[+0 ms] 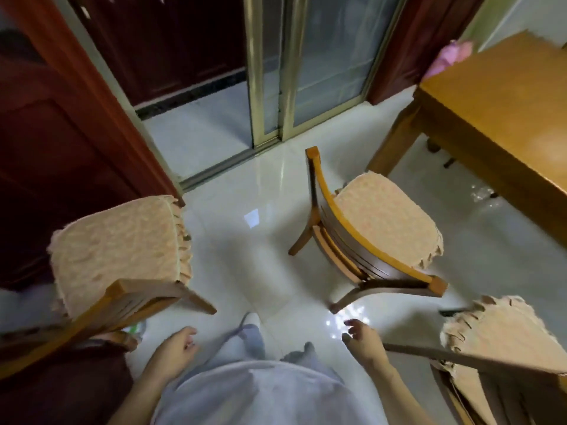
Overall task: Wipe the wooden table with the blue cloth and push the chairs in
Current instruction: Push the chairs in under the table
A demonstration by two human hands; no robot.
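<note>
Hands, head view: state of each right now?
Left hand: open, fingers loosely curled, holding nothing.
Right hand: open, fingers relaxed, holding nothing; the chair's back rail beside it is not gripped.

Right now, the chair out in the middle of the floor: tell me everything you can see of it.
The middle chair has an orange-brown wooden frame, a curved backrest with horizontal slats, and a peach textured cover with a frilled edge over the seat. It stands upright on the glossy floor, back towards the person, seat facing the wooden table, bare floor between them. Neither the left hand nor the right hand touches it.
</note>
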